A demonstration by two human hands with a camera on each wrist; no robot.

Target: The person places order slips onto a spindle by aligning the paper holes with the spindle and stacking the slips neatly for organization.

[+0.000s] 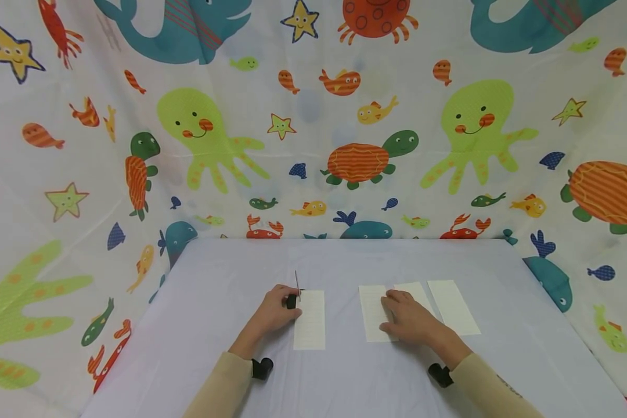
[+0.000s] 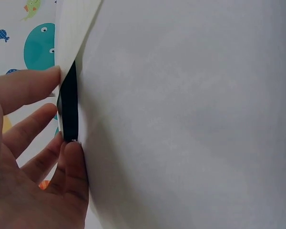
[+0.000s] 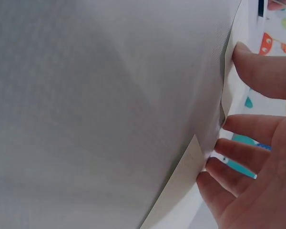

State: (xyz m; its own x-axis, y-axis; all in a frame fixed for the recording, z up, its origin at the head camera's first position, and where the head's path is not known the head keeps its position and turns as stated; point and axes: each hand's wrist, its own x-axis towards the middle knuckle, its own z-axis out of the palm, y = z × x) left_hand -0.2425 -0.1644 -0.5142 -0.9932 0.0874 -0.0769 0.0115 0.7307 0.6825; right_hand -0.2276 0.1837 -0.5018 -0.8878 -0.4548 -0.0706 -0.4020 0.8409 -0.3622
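Note:
My left hand rests at the left edge of a cream paper strip, its thumb on the paper. A black piece lies under that hand, between thumb and little finger; a thin upright blade-like part shows past the fingertips. Whether the two belong together is hard to tell. On the right, my right hand lies with spread fingers over a second paper strip, its thumb touching it. Beside it is a third strip, partly hidden by this hand. A bare gap separates the left strip from the others.
Farther right lies another paper strip, slightly slanted. A white cloth covers the table. Behind and at both sides hangs a curtain printed with sea animals. Black wrist cameras sit below each hand.

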